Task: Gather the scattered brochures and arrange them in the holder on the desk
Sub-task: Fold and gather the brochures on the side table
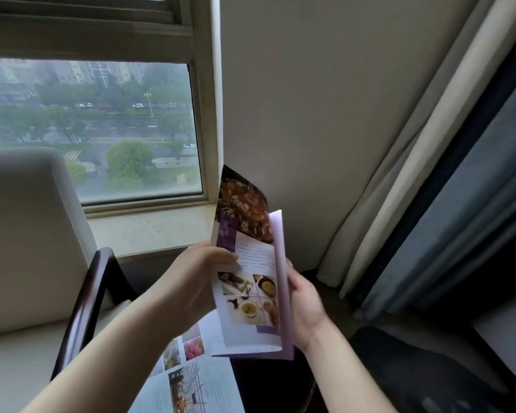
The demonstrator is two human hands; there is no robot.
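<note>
**Head view: both hands on a raised brochure**

Head view shows the left hand (195,281) curled around the left edge of an upright brochure (248,272), thumb pressed on its front page. The right hand (306,305) clasps the right edge, fingers tucked behind. At 7 o'clock from it, another brochure (188,380) lies flat. An armchair (27,234) sits at 9 o'clock, a window (90,126) at 11, curtains (429,189) at 3.

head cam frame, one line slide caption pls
Both hands, left and right, hold a food brochure upright beside a window.
</note>
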